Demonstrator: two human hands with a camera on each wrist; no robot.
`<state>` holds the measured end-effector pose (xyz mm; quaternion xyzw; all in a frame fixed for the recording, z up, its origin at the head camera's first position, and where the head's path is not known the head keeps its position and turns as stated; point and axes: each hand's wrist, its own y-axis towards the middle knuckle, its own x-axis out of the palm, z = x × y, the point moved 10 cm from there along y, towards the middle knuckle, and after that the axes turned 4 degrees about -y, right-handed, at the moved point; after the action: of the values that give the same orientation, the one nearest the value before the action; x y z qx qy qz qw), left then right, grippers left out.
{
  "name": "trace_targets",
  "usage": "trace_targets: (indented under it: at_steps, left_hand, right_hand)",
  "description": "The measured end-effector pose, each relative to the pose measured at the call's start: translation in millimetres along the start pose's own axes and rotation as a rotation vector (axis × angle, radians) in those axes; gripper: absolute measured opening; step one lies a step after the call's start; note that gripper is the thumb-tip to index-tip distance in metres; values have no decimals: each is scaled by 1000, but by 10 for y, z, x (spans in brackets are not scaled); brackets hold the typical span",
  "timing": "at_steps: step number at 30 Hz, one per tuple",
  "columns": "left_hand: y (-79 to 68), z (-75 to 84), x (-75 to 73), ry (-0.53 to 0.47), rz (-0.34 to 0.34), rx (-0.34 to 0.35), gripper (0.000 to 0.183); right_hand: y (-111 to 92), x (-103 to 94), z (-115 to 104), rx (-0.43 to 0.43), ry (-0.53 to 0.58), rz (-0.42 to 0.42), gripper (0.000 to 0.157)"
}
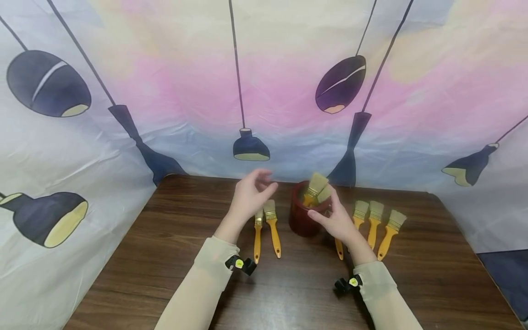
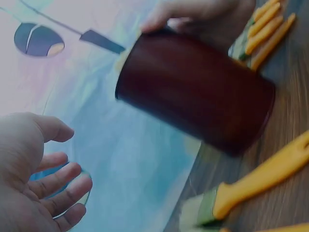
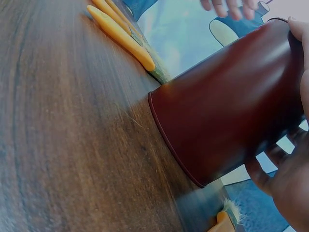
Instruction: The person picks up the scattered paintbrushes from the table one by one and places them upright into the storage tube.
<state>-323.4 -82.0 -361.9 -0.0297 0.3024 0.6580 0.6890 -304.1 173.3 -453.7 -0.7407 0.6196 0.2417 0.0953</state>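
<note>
A dark red cylindrical brush pot (image 1: 303, 224) stands on the table, with paintbrushes (image 1: 316, 184) in it, bristles up. My right hand (image 1: 340, 220) grips the pot at its right side near the rim. In the right wrist view, its thumb lies by the rim and its fingers (image 3: 260, 176) are curled against the wall of the pot (image 3: 231, 101). To the left of the pot my left hand (image 1: 252, 195) hangs in the air with loosely bent fingers, holding nothing. Below it lie two yellow-handled paintbrushes (image 1: 273, 229), one partly hidden by that hand.
Several more yellow-handled paintbrushes (image 1: 374, 220) lie right of the pot, some partly behind my right hand and forearm. The brown wooden table (image 1: 165, 275) ends at the back against a painted cloth (image 1: 198, 91) showing hanging lamps. A camera is strapped to each wrist.
</note>
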Motion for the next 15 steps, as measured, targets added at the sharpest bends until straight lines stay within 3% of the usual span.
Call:
trace_targets:
  at_steps: [10, 15]
  left_hand:
    - [-184, -520, -298, 96, 84, -99, 42]
    - [-246, -745, -291, 212, 59, -144, 46]
  right_hand:
    - [0, 15, -19, -20, -4, -5, 99]
    - [-11, 1, 9, -2, -10, -2, 98]
